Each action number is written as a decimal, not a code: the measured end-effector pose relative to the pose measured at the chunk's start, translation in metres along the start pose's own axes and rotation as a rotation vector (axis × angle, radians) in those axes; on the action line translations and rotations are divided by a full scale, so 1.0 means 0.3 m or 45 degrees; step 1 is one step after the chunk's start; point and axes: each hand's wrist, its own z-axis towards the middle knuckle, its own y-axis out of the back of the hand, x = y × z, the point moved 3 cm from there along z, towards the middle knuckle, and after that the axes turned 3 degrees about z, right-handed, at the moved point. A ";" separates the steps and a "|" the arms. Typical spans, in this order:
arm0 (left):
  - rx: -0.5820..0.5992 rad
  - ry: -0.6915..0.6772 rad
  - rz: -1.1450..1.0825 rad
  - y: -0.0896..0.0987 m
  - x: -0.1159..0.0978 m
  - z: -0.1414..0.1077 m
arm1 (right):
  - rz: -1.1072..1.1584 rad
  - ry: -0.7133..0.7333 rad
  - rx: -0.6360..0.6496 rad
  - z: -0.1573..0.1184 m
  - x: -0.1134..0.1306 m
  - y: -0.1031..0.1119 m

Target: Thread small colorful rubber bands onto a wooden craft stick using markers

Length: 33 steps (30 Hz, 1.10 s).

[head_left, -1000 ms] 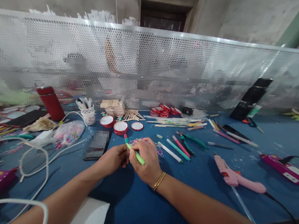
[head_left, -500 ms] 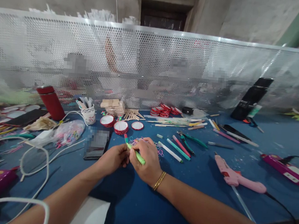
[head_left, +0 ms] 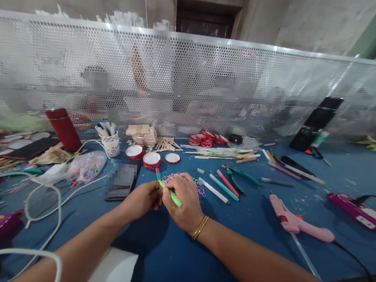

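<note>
A light green marker [head_left: 175, 198] is pinched in my right hand [head_left: 185, 206], its writing end pointing toward my left hand [head_left: 143, 200]. My left fingers are closed round a small flat stick [head_left: 158, 173], whose red and green end sticks up beyond them. The marker's tip meets or nearly meets the stick's green part; fingers hide the exact contact. Colourful rubber bands [head_left: 200, 187] lie just behind my right hand. To its right, a white marker [head_left: 214, 191], a teal marker [head_left: 224, 187] and a pink marker [head_left: 228, 183] rest on the blue table [head_left: 177, 263].
Red-rimmed round pieces [head_left: 152, 159] sit beyond my hands. A phone [head_left: 123, 181] and a bag of bands [head_left: 89, 166] lie left. Green-handled pliers [head_left: 237, 178] and a pink glue gun [head_left: 299, 223] are right. A perforated metal screen [head_left: 194, 71] spans the back.
Almost nothing differs. Both hands keep their places with the stick and the marker; the view has shifted very slightly.
</note>
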 end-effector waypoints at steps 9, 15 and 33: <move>-0.007 -0.011 -0.007 -0.002 0.001 0.004 | -0.027 -0.001 -0.038 -0.005 -0.014 0.010; 0.000 -0.001 0.023 0.003 0.018 0.008 | -0.011 0.039 -0.030 -0.001 0.008 -0.001; 0.010 -0.015 0.022 0.003 0.010 0.003 | -0.003 0.033 -0.001 -0.001 0.008 0.001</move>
